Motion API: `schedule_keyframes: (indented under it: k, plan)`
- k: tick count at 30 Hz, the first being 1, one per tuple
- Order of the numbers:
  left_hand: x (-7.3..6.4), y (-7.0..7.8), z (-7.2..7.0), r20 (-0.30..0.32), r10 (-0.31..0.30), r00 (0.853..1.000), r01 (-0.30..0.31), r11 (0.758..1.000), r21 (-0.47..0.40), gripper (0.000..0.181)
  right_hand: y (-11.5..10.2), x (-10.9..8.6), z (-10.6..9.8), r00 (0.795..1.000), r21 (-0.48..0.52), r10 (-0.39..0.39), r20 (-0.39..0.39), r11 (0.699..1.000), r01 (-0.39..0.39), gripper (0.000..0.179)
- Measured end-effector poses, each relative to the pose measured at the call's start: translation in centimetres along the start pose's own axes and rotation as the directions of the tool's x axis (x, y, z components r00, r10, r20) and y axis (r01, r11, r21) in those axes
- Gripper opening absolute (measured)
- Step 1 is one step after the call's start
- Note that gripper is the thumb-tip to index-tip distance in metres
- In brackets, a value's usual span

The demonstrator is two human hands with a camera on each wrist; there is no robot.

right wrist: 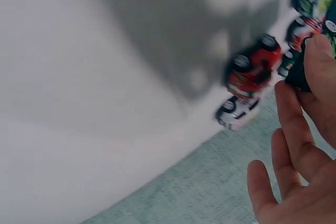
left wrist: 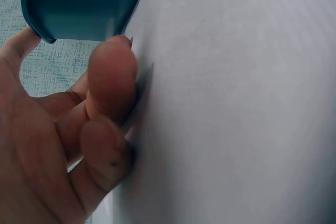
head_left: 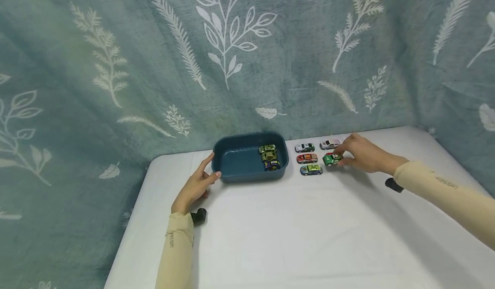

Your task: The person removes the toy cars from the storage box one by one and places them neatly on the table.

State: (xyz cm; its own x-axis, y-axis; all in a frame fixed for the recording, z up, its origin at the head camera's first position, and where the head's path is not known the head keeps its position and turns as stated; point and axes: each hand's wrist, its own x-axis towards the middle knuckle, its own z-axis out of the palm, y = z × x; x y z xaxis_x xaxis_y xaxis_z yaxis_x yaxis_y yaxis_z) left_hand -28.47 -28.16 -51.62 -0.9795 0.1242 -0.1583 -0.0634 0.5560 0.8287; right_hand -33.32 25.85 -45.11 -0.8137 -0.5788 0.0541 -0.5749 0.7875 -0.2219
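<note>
At the blue tray's [head_left: 251, 178] left end, my left hand [head_left: 195, 186] touches the corner with thumb and index finger extended. The left wrist view shows its other fingers [left wrist: 110, 77] loosely bent beside the tray [left wrist: 79, 6]. My right hand [head_left: 359, 152] pinches a green toy car [head_left: 331, 160] between thumb and fingers. In the right wrist view that car is mostly hidden by the thumb [right wrist: 319, 59]. Close by are a red toy car [right wrist: 254, 66] and a white-and-pink toy car [head_left: 330, 144].
Left of the right hand stand a white-and-green car [head_left: 304, 148], an orange-red car [head_left: 307, 158] and a blue-yellow car [head_left: 311, 170]. Three cars, one camouflage-patterned [head_left: 268, 156], sit at the tray's right end. A leaf-print curtain [head_left: 301, 56] hangs behind the white table [head_left: 294, 237].
</note>
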Motion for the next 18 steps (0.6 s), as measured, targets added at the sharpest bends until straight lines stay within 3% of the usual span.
schedule_keyframes:
  k: [7, 18]
  plan:
    - [-0.1, -0.2, -0.1, -0.003, 0.011, 1.000, -0.011, 1.000, 0.000, 0.079, 0.7, -1.6, 1.7, 0.998, -0.086, -0.035, -0.048, 0.996, 0.031, 0.035]
    - [0.0, -0.2, -0.1, 0.004, 0.008, 1.000, -0.008, 1.000, -0.007, 0.080, 1.3, -2.4, 3.5, 0.996, -0.105, -0.031, -0.081, 0.994, 0.022, 0.036]
